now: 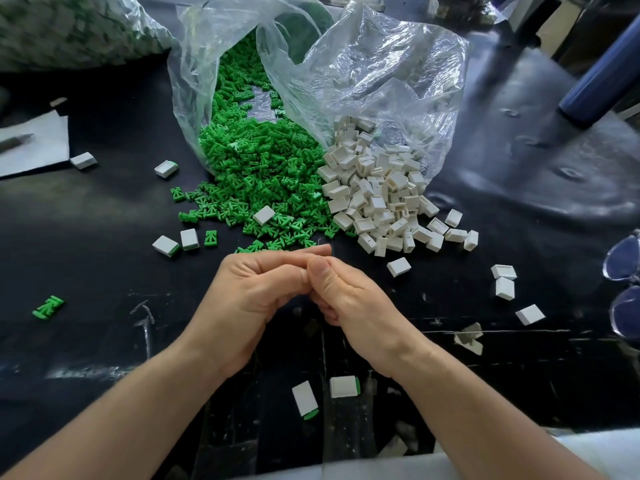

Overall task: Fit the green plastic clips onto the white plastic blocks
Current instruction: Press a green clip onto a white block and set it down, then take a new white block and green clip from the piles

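Nearest, by the worktop's (104,237) near edge: two fitted blocks (343,386), white with a green end showing, lying side by side.
Hands: left hand (256,296) and right hand (349,299) pressed together over the middle, fingers curled inward; cannot tell whether gripping anything.
Left side: a stray green clip (48,307), well apart from the rest.
Right side: loose blocks (398,267), white, scattered singly.
Middle, beyond the hands: green clip pile (263,174) touching white block pile (377,195), both spilling from the mouths of clear bags (363,64).
Far left corner: another bag (69,26), filled, contents blurred.
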The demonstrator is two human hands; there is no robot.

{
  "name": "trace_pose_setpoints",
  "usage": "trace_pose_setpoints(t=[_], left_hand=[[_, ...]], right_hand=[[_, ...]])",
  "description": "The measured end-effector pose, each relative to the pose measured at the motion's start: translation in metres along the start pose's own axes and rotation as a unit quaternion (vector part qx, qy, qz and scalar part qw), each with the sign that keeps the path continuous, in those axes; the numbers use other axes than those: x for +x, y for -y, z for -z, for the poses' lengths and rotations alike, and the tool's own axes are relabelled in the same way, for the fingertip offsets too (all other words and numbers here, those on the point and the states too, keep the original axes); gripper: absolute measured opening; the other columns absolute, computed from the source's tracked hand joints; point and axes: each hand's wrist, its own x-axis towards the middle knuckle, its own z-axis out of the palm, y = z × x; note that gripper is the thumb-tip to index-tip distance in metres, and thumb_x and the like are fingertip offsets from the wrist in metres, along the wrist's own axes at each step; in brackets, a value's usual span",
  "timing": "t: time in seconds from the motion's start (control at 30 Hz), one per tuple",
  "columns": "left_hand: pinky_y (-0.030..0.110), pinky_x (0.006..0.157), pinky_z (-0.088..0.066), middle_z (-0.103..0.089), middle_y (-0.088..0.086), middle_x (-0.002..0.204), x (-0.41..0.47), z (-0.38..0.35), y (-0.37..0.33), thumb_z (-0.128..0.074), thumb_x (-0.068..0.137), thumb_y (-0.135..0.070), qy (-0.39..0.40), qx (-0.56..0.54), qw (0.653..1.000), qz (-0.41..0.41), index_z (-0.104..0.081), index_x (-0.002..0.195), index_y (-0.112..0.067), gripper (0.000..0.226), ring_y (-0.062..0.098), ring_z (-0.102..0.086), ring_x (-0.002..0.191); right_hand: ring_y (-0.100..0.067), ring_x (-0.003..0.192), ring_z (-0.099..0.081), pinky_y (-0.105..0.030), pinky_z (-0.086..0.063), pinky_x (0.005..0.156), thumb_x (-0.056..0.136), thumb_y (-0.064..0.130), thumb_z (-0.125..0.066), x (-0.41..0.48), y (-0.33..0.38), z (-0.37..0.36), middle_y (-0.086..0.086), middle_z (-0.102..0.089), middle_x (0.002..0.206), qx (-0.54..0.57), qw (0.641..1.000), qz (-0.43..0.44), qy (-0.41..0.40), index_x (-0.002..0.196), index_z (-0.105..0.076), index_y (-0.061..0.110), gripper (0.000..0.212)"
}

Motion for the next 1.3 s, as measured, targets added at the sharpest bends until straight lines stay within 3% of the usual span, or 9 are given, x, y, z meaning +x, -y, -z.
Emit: trace_pose_setpoints(t=[0.1,0.23,0.37,0.5,0.63,0.77,0.9,1.1,1.3], left_hand=[[0.022,0.063,-0.055,-0.073,0.009,0.1,0.0,0.0,0.0,-0.063,0.059,-0.003,-0.003,-0.002,1.0,0.005,-0.075,0.076,-0.001,0.021,0.021,-0.071,0.084],[0.022,0.066,-0.055,-0.073,0.009,0.1,0.0,0.001,0.001,-0.064,0.061,0.003,-0.005,0.001,1.0,0.005,-0.074,0.079,0.0,0.02,0.02,-0.071,0.087],[0.022,0.065,-0.054,-0.073,0.01,0.1,0.0,0.001,0.0,-0.067,0.058,0.006,-0.007,0.004,1.0,0.007,-0.073,0.078,0.0,0.022,0.02,-0.071,0.086],[0.023,0.059,-0.055,-0.073,0.011,0.097,0.0,-0.001,-0.001,-0.059,0.061,-0.005,-0.013,-0.015,1.0,0.013,-0.073,0.076,0.002,0.021,0.021,-0.071,0.075],[0.025,0.063,-0.056,-0.072,0.017,0.085,0.002,0.0,-0.003,-0.065,0.063,0.0,-0.002,0.009,1.0,0.009,-0.077,0.076,-0.007,0.019,0.024,-0.069,0.07],[0.016,0.056,-0.051,-0.072,0.004,0.07,0.004,0.005,-0.006,-0.06,0.067,-0.013,-0.034,0.058,0.998,-0.015,-0.078,0.071,-0.017,0.019,0.009,-0.065,0.063],[0.013,0.04,-0.037,-0.063,-0.001,0.056,-0.002,0.003,-0.006,-0.066,0.064,-0.015,0.013,0.138,0.99,0.004,-0.077,0.076,-0.022,0.018,0.004,-0.051,0.045],[0.013,0.047,-0.041,-0.065,0.0,0.059,-0.009,-0.002,-0.003,-0.073,0.061,-0.019,0.145,0.226,0.961,0.064,-0.075,0.078,-0.016,0.017,0.003,-0.054,0.052],[0.014,0.052,-0.044,-0.072,0.007,0.071,-0.008,0.0,-0.005,-0.074,0.069,-0.022,0.135,0.228,0.963,0.041,-0.076,0.079,-0.016,0.013,0.005,-0.059,0.059]], right_hand=[[0.019,0.06,-0.049,-0.001,-0.035,0.057,0.097,0.034,-0.03,0.001,-0.002,0.0,0.038,-0.052,0.056,-0.011,1.0,-0.003,-0.002,0.11,-0.058,0.019,0.034],[0.019,0.059,-0.049,-0.002,-0.035,0.056,0.097,0.035,-0.031,0.002,-0.004,-0.001,0.037,-0.052,0.056,-0.017,1.0,0.003,-0.007,0.098,-0.056,0.027,0.026],[0.019,0.059,-0.049,-0.002,-0.036,0.056,0.097,0.035,-0.032,0.002,-0.006,-0.002,0.037,-0.052,0.056,-0.025,1.0,0.009,-0.012,0.102,-0.058,0.024,0.028],[0.018,0.06,-0.048,-0.007,-0.036,0.057,0.085,0.054,-0.03,0.003,-0.006,-0.002,0.038,-0.051,0.058,-0.019,1.0,0.008,-0.016,0.111,-0.059,0.023,0.051],[0.006,0.055,-0.046,-0.014,-0.033,0.058,0.076,0.067,-0.025,0.003,0.0,0.003,0.026,-0.051,0.054,-0.082,0.996,0.016,-0.028,0.073,-0.059,0.035,0.047],[-0.008,0.062,-0.05,-0.022,-0.035,0.055,0.078,0.068,-0.031,0.006,0.006,0.02,0.008,-0.056,0.065,-0.238,0.952,0.07,-0.181,0.074,-0.063,0.019,0.058],[-0.015,0.087,-0.052,-0.021,-0.037,0.074,0.082,0.035,-0.065,0.013,0.0,0.045,0.004,-0.049,0.09,-0.361,0.874,0.052,-0.32,0.094,-0.066,0.016,0.022],[-0.024,0.11,-0.044,-0.029,-0.03,0.093,0.079,0.034,-0.069,0.021,-0.011,0.048,-0.006,-0.047,0.109,-0.455,0.833,-0.021,-0.315,0.105,-0.062,0.017,0.032],[-0.022,0.11,-0.042,-0.027,-0.028,0.091,0.083,0.026,-0.065,0.023,-0.012,0.049,0.004,-0.034,0.098,-0.47,0.825,-0.019,-0.314,0.102,-0.061,0.019,0.02]])
